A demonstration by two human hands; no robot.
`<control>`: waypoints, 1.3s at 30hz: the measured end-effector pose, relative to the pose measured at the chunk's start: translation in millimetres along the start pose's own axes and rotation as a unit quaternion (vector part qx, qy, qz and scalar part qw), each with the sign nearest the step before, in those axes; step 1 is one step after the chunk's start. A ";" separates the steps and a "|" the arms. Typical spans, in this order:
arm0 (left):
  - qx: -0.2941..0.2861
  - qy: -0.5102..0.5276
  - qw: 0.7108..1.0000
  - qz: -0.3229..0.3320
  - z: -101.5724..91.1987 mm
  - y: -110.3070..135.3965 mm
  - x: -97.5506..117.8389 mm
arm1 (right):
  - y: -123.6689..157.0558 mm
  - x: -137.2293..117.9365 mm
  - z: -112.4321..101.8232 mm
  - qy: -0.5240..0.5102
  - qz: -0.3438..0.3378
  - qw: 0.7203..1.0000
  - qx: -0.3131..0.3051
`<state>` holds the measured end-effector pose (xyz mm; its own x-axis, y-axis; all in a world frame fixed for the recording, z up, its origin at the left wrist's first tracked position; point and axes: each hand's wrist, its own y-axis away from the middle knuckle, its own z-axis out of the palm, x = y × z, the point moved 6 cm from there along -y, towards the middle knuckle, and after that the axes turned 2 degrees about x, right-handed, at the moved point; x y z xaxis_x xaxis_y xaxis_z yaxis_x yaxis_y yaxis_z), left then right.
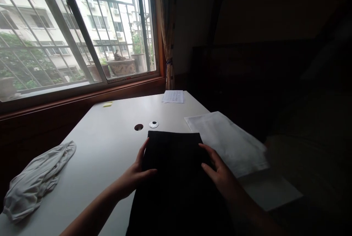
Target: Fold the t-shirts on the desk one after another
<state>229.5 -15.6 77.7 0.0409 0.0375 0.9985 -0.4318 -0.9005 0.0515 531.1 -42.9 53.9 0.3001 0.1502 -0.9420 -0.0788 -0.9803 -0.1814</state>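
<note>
In the lower centre of the frame, one piece of black cloth with a straight top edge (174, 162) sits between two bare hands, over one white smooth-topped table (112, 148). The left hand (136, 171) holds its left side, thumb on the face and fingers along the edge; the right hand (219, 170) holds its right side, thumb and forefinger set apart. Two other cloths lie on the table: one crumpled pale grey cloth (40, 181) at lower left, one flat white cloth (228, 144) right of centre. Beyond the black cloth are one round dark hole (139, 127) and one round white ring with a dark middle (153, 124). Farther up lie one small yellow paper pad (107, 104) and some printed white paper (173, 96), sheets uncountable.
</note>
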 end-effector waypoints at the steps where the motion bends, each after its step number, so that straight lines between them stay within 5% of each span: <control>1: 0.006 0.003 1.000 0.015 5.5 -4.5 7.2 | -5.4 -8.0 -12.6 0.008 -0.008 1.000 0.009; 6: -0.001 0.034 0.994 0.103 44.9 -50.1 48.6 | -48.2 -40.7 -89.8 0.044 -0.032 0.997 0.059; 11: -0.025 0.143 0.978 0.147 102.3 -132.7 72.9 | -119.3 -46.0 -176.3 0.026 -0.012 0.994 0.104; 14: 0.004 0.209 0.970 0.120 129.6 -179.7 54.4 | -151.5 -16.0 -222.6 0.068 0.044 0.987 0.140; 16: 0.031 0.213 0.976 0.040 143.6 -200.1 22.1 | -157.4 21.4 -241.1 0.092 0.125 0.980 0.129; 19: 0.059 0.152 0.985 -0.060 155.4 -209.2 -28.4 | -144.5 81.8 -246.3 0.113 0.250 0.961 0.048; 23: 0.078 0.071 0.994 -0.042 158.7 -206.1 -53.5 | -128.4 121.6 -246.1 0.107 0.267 0.957 0.026; 30: 0.106 -0.031 0.990 0.088 172.8 -201.7 -16.4 | -134.1 121.4 -248.2 0.099 0.128 0.985 0.067; 39: 0.117 0.003 0.985 0.125 193.1 -195.8 18.2 | -109.5 145.0 -244.0 0.027 0.142 0.983 0.113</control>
<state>488.7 77.7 81.8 -0.0454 -0.1969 0.9794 -0.2086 -0.9569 -0.2020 815.2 54.8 6.0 0.2846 -0.1386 -0.9486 -0.3743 -0.9270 0.0232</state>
